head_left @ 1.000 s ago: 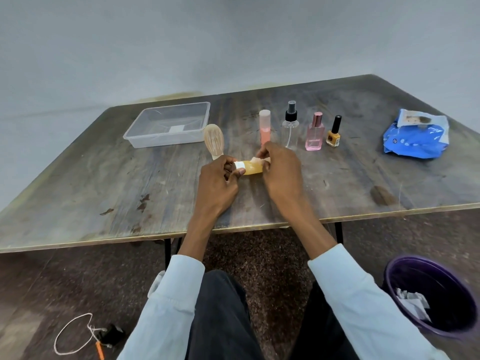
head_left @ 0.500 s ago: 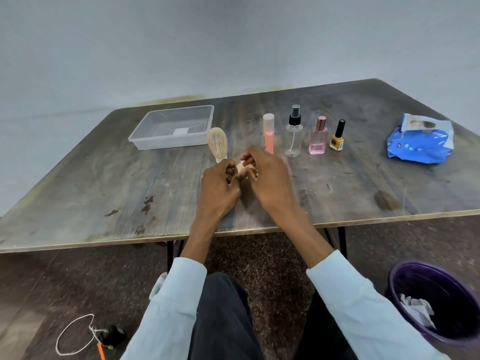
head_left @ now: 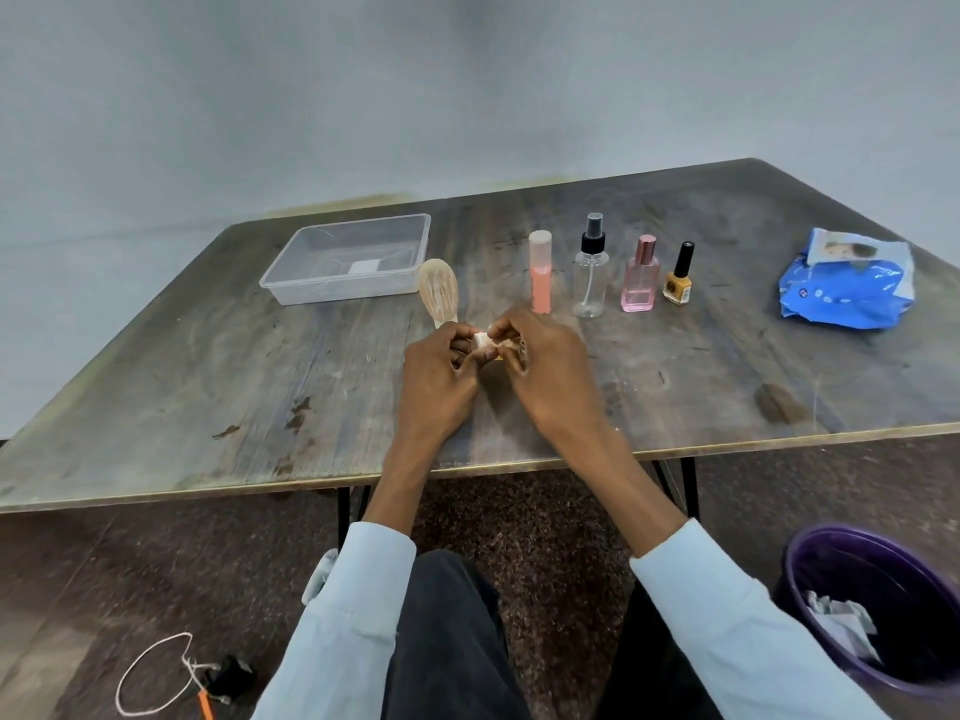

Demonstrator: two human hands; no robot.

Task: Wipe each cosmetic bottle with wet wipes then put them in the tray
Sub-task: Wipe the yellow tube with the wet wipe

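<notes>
Purple bin (head_left: 810,589) at near right on the floor, crumpled white scraps inside. White cord loop (head_left: 150,672) and small black item at near left on the floor. Pale blue sleeves and dark trousers at near centre.

Worn wooden table (head_left: 208,387) beyond the knees, near edge trimmed in a pale strip.

Left hand (head_left: 436,381) and right hand (head_left: 550,376) above the table, close together near its middle, fingers of both curled around 1 small bottle (head_left: 482,341); white end visible between the thumbs, a sliver of yellow body beneath, the rest hidden. Wet wipe (head_left: 506,347) pinched in the right fingers against the bottle, only a pale fold showing. Whether the bottle rests on the table or is lifted: cannot tell.

Wooden-coloured brush (head_left: 439,293) just beyond the left hand, rounded head pointing far.

Row of 4 upright bottles just beyond the right hand, left to right: pink tube bottle (head_left: 540,272) with pale cap; clear spray bottle (head_left: 590,270) with black pump; pink perfume bottle (head_left: 640,275) with rose cap; yellow nail polish (head_left: 678,275) with black cap. Each apart from its neighbour.

Clear plastic tray (head_left: 343,291) at far left, beyond the brush, white label on its floor.

Blue wipes pack (head_left: 847,288) at far right, well apart from the bottles, flap raised.
</notes>
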